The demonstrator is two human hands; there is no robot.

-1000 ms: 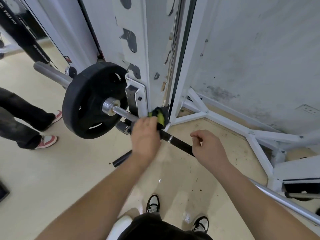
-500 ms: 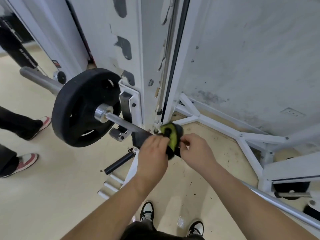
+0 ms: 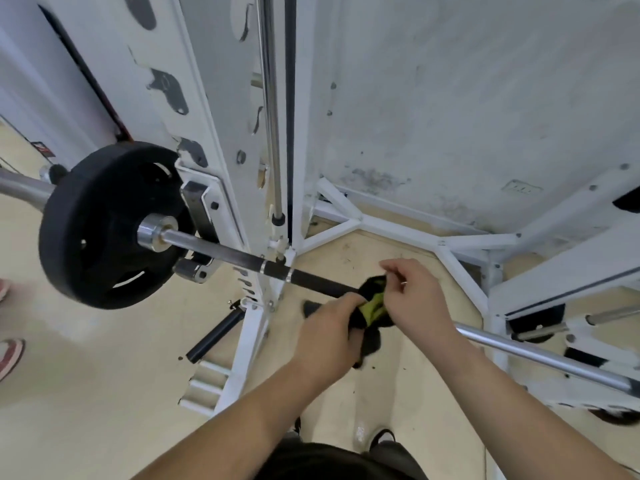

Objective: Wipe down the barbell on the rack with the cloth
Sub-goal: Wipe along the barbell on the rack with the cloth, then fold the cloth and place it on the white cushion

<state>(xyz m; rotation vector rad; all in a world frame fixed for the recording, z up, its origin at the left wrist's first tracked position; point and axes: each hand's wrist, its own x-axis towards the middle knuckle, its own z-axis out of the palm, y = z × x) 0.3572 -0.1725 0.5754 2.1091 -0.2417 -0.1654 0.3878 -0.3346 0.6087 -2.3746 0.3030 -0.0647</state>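
Observation:
The barbell (image 3: pixel 225 251) runs from upper left to lower right across the white rack (image 3: pixel 221 140), with a black weight plate (image 3: pixel 100 230) on its left sleeve. Its shaft is dark near the rack and bright chrome to the right of my hands. A black and yellow-green cloth (image 3: pixel 372 308) is wrapped round the shaft. My left hand (image 3: pixel 329 337) grips the cloth from below and the left. My right hand (image 3: pixel 412 292) pinches the cloth's upper edge with its fingertips.
White rack legs and braces (image 3: pixel 398 233) spread over the beige floor behind the bar. A black roller peg (image 3: pixel 214 336) sticks out low on the upright. Another person's shoes (image 3: pixel 8 355) show at the left edge. More rack frame and a dark plate (image 3: pixel 535 320) stand at the right.
Both hands and the cloth have slid to the right along the bar, away from the upright. My right hand, free a second ago, now holds the cloth.

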